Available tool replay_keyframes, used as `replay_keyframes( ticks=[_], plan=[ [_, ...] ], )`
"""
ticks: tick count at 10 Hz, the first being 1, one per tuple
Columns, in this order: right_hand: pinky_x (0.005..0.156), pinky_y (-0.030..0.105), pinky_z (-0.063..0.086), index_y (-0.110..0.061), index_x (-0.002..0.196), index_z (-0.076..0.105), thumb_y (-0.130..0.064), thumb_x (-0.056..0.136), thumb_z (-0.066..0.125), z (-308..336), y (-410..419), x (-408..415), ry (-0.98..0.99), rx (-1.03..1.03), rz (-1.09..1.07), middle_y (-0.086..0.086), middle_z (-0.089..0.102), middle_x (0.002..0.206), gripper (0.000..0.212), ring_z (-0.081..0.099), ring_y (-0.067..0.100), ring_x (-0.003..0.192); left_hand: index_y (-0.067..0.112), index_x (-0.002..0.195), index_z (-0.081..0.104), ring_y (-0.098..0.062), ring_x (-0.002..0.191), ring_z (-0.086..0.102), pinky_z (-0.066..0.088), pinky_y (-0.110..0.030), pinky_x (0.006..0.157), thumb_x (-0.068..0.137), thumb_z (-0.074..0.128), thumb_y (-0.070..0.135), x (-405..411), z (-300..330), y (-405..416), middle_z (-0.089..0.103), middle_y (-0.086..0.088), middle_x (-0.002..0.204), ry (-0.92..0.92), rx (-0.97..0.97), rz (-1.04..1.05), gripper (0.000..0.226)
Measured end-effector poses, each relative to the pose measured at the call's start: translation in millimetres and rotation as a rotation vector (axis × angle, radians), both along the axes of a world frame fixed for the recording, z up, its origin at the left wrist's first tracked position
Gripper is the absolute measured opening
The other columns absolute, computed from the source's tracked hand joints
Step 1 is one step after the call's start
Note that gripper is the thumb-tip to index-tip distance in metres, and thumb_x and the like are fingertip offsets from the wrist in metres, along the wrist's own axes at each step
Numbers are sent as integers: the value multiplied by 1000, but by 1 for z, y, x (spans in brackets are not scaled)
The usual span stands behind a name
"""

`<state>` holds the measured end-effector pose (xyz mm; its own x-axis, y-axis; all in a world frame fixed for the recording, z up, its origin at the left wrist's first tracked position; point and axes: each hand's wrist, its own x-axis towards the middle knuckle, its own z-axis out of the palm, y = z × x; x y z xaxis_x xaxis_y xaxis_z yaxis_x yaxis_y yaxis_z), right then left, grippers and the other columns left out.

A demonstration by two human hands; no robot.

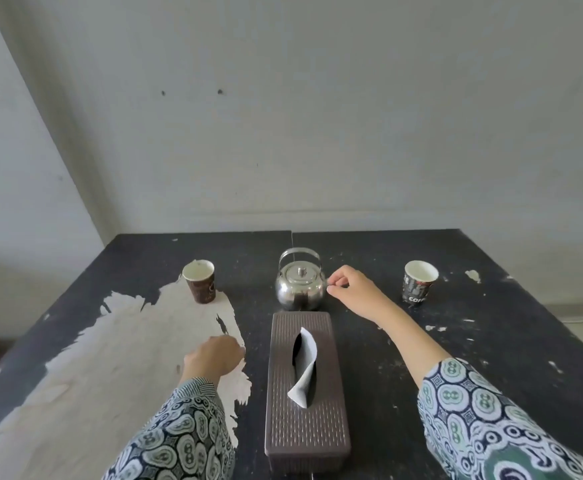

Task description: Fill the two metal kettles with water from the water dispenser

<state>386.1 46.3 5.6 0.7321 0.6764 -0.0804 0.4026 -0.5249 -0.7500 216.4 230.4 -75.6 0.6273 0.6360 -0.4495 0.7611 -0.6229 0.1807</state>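
One shiny metal kettle (pixel 299 285) with its lid on and its bail handle upright stands on the dark table (pixel 369 251), just behind a tissue box. My right hand (pixel 348 284) hovers right beside the kettle's right side, its fingers loosely curled and holding nothing; I cannot tell whether the fingertips touch the metal. My left hand (pixel 213 353) rests knuckles-up on the worn pale patch of the table, fingers curled under, empty. Only this one kettle is in view, and no water dispenser shows.
A brown ribbed tissue box (pixel 305 396) with a tissue sticking up lies in front of the kettle. A brown paper cup (pixel 200 285) stands at the left and a black paper cup (pixel 418 284) at the right. A grey wall rises behind the table.
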Motion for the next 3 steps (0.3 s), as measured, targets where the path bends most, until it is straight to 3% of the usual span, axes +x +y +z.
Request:
replay_keyframes(
  ticks=[1, 2, 3],
  plan=[
    [65, 23, 37, -12, 104, 56, -24, 91, 47, 54, -19, -21, -39, 5, 38, 2, 56, 103, 20, 51, 15, 90, 10, 121, 58, -30, 119, 53, 44, -39, 100, 95, 37, 30, -2, 75, -21, 57, -10, 130, -126, 37, -16, 39],
    [72, 25, 38, -12, 107, 56, -27, 92, 46, 94, -27, -33, -89, 22, 60, 2, 55, 106, 24, 52, 16, 94, 8, 119, 60, -31, 116, 55, 44, -36, 96, 96, 38, 25, -4, 142, -43, 59, -13, 126, -269, 70, -39, 36],
    [75, 26, 36, -10, 105, 57, -26, 92, 46, 142, -43, -53, -143, 74, 39, 4, 57, 105, 23, 52, 17, 92, 25, 119, 59, -29, 114, 56, 42, -39, 98, 93, 39, 33, -22, 202, -65, 59, -5, 126, -451, 177, -24, 34]
  ],
)
